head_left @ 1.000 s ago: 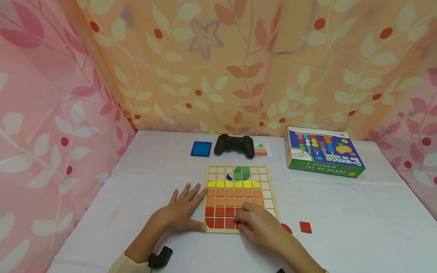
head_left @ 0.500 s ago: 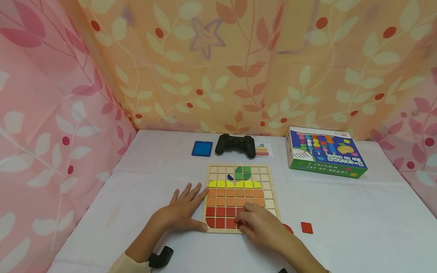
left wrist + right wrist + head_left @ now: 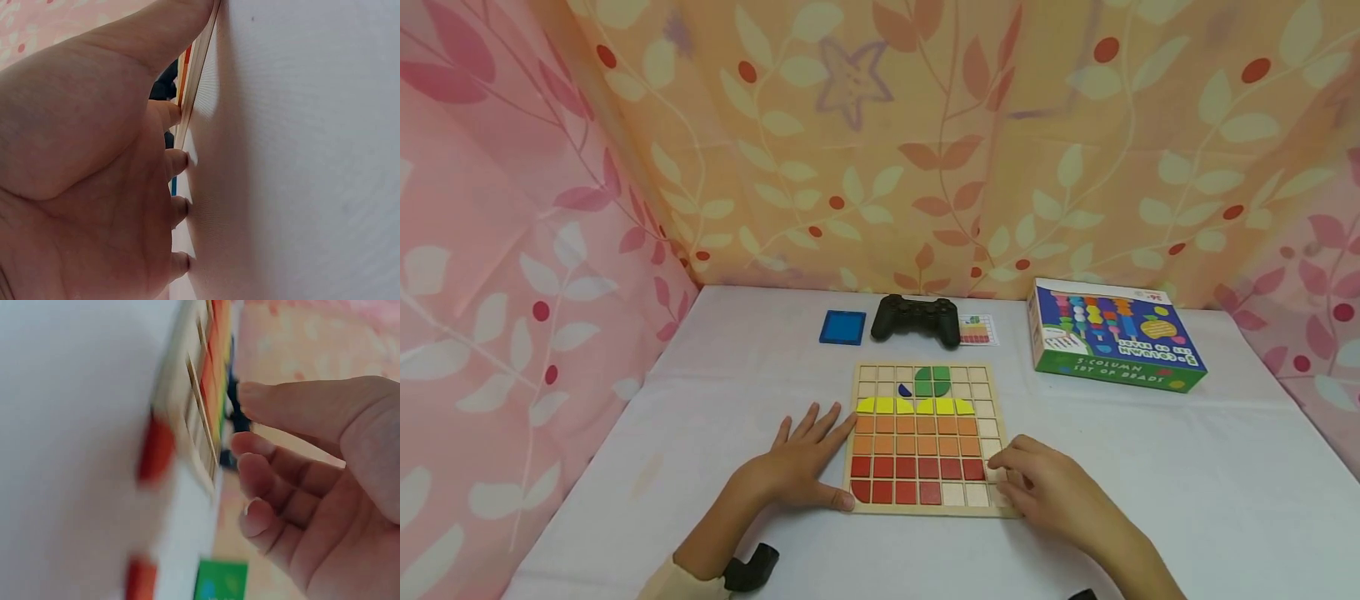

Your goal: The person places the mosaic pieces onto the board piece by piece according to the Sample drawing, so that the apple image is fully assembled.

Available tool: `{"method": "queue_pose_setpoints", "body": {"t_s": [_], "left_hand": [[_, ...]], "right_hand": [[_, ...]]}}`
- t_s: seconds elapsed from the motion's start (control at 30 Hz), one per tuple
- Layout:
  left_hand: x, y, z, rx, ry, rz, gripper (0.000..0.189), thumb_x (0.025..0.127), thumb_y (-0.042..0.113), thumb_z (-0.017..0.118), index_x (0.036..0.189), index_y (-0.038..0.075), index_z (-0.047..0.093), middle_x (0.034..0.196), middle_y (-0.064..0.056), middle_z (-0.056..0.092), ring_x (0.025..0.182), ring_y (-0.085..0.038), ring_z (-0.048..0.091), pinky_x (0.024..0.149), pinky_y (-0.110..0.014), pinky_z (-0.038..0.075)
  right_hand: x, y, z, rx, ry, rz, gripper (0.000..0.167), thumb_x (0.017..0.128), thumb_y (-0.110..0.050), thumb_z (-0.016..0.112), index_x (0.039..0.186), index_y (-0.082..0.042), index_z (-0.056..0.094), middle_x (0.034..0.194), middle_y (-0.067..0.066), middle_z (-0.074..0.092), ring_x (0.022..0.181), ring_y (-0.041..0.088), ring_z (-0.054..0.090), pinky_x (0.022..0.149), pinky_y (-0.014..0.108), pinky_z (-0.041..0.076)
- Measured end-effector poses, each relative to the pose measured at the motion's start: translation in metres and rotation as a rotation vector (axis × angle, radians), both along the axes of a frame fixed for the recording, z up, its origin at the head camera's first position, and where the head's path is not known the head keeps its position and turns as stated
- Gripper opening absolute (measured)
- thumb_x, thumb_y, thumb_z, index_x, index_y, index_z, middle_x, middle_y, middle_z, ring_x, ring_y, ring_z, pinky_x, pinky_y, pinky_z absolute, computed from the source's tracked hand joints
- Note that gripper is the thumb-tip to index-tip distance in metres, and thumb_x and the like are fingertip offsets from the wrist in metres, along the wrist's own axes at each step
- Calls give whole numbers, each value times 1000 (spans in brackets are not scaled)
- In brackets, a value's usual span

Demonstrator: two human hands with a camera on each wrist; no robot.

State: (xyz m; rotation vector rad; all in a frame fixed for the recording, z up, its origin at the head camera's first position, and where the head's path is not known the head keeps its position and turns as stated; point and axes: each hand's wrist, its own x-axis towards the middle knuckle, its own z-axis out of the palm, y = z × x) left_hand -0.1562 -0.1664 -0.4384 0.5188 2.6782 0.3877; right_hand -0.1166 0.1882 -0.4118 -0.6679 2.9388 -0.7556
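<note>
A wooden grid board (image 3: 992, 400) lies on the white table with green, dark blue, yellow, orange and red tiles in its cells. Its bottom row ends in a red tile (image 3: 930, 492), with bare cells to the right. My left hand (image 3: 801, 467) is spread flat at the board's left side, thumb and forefinger touching its edge. Over the right edge hovers my right hand (image 3: 1048, 492), fingers loosely bent and nothing between them. In the right wrist view, a rounded red tile (image 3: 156, 450) lies by the board and another red tile (image 3: 142, 578) farther off; the hand hides both in the head view.
Behind the board are a blue square tray (image 3: 842, 327), a black game controller (image 3: 916, 321) and a small pattern card (image 3: 979, 330) partly beneath it. A bead-set box (image 3: 1112, 337) stands at the back right. Patterned curtains surround the table.
My right hand has left the bottom row and moved right to the board's edge, uncovering the red tile there. It now covers the loose red tiles. My left hand stays put.
</note>
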Motion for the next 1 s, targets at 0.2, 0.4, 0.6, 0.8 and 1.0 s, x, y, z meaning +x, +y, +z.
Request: {"method": "queue_pose_setpoints", "body": {"t_s": [0.2,0.4,0.6,0.8,1.0], "left_hand": [[1,-1,-1,11,-4,0,118,68,75,75,162,28,21,167,-6,12,152,-36,-2,115,-66,-1],[2,-2,-1,9,-9,6,118,67,75,75,162,28,22,167,-6,12,152,-36,-2,115,-65,-2],[0,-1,-2,2,-8,11,118,67,75,75,162,29,21,168,-5,12,152,-36,-3,115,-65,-2],[0,0,-1,9,-9,6,117,67,75,74,162,30,21,168,-5,12,152,-35,-3,115,-65,-1],[0,1,3,10,-7,1,116,68,73,76,161,29,22,168,-5,12,152,-35,-3,115,-65,-1]], "right_hand": [[4,43,4,88,-99,-116,24,81,-15,84,102,-21,74,92,-12,60,79,11,53,70,32,52],[8,64,-5,127,-251,-177,28,77,-21,87,101,-21,74,85,-8,55,74,12,50,64,27,46],[13,64,-17,85,-231,-128,31,75,-21,89,101,-22,71,80,-8,48,71,7,47,61,25,41],[10,63,-19,60,-168,-104,28,76,-7,86,95,-20,70,78,-9,49,72,8,47,62,25,43],[5,61,-19,33,-180,-148,27,76,-6,86,97,-13,71,80,-6,53,74,13,49,63,26,45]]}}
